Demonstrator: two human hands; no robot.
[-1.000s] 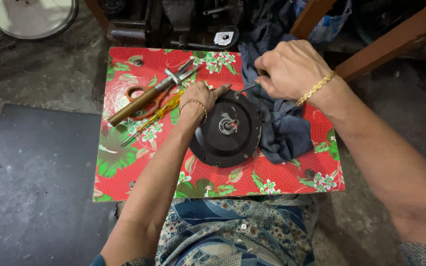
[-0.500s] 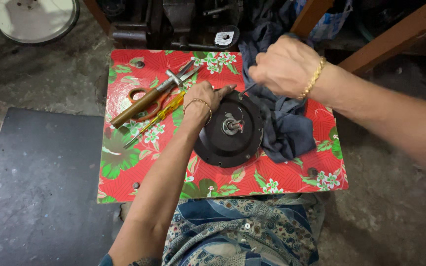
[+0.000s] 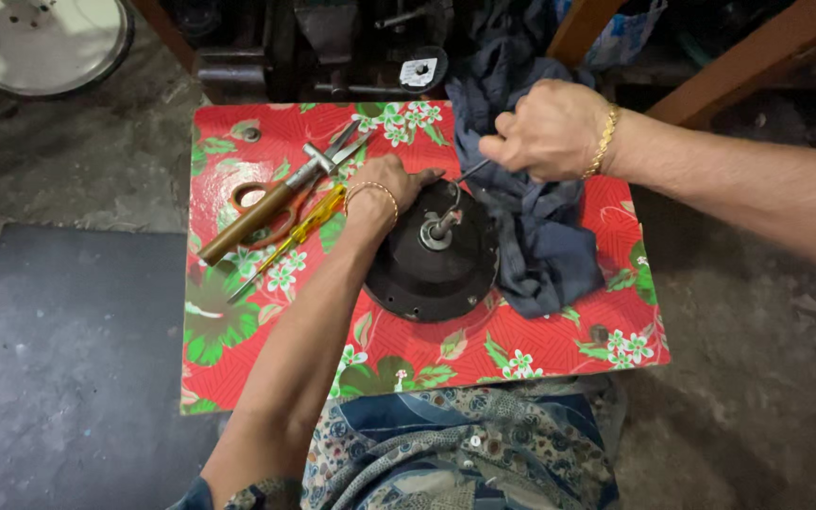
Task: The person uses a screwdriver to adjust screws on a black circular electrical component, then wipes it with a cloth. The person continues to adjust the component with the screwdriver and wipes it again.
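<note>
Off to my left on the floor lies a dark mat (image 3: 59, 368), and farther up a white round disc (image 3: 44, 42). On the small table (image 3: 559, 364) with its red flowered cover, the leftmost things are a wooden-handled hammer (image 3: 262, 212), orange-handled scissors (image 3: 280, 203) and a yellow-handled screwdriver (image 3: 299, 236), all lying untouched just beside my left forearm. My left hand (image 3: 389, 189) rests on the upper left edge of the round black motor housing (image 3: 436, 255), fingers curled over its rim to steady it; I judge it a bracing hold more than a tight clench. The housing sits flat near the middle of the table, its short metal shaft (image 3: 441, 227) pointing up at me. My right hand (image 3: 545, 127) is closed in a fist around a thin metal tool (image 3: 469, 172) whose tip angles down toward the shaft, just above the housing's top edge. Under and to the right of that hand lies a crumpled dark blue rag (image 3: 545, 236), touching the housing's right side. As far as I can judge, the housing is not yet opened, so the work on it looks early.
</note>
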